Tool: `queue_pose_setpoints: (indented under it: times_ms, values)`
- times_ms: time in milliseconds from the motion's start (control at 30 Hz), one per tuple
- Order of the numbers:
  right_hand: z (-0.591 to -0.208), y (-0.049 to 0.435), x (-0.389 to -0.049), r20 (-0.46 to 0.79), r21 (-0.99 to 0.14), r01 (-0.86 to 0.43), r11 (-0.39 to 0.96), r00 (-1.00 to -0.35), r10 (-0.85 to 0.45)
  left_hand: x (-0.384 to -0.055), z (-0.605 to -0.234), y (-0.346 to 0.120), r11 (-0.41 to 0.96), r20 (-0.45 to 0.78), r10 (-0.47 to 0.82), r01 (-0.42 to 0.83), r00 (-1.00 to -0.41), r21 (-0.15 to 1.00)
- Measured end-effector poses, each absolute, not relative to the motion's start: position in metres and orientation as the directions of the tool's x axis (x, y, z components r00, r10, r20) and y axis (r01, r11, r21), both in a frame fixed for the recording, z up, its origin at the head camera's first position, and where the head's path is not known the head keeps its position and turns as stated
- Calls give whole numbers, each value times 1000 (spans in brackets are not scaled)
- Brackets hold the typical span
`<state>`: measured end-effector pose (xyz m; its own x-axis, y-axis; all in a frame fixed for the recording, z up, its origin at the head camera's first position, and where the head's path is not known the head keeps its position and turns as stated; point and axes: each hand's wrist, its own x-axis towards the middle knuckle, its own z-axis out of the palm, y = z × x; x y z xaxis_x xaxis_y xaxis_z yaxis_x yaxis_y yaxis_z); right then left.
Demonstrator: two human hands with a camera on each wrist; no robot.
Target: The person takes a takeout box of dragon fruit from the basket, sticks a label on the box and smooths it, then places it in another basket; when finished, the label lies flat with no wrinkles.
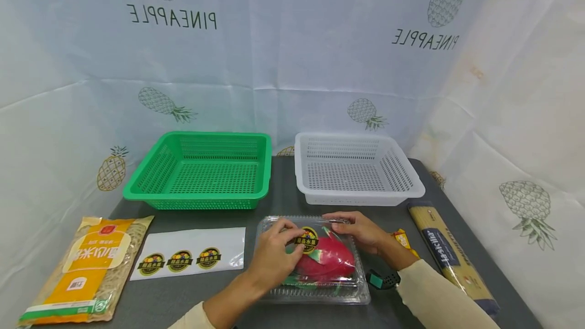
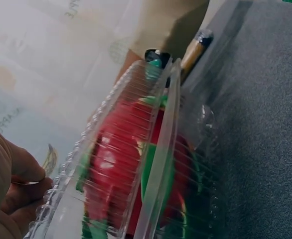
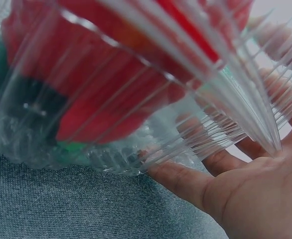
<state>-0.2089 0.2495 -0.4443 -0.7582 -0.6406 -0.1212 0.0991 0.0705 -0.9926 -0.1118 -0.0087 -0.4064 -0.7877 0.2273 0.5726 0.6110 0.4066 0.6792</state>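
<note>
As left fingers (image 1: 293, 233) pinch a sticker (image 1: 309, 238), right fingers (image 1: 351, 217) clasp packaging (image 1: 320, 294).

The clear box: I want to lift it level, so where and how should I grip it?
I'd grip the clear box under its rim, one hand from the left, one from the right: it is wide, lies flat, and the rim juts out beyond its body.

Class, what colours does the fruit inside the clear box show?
The fruit is red with green parts, clearest in the head view.
</note>
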Motion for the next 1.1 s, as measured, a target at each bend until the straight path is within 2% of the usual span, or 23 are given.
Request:
queue_pose_setpoints:
  times_ms: [300, 933, 1100]
  values:
    - [-443, 248, -209, -146, -989, 124, 80, -759, -635, -113, -412, -6, 504, 659, 270, 686, -702, 524]
    - [-443, 246, -210, -149, -988, 137, 67, -756, -637, -112, -417, -4, 620, 693, 297, 685, -657, 383]
    - [-443, 247, -210, -148, -989, 129, 76, -755, -638, -113, -417, -5, 652, 688, 284, 661, -668, 372]
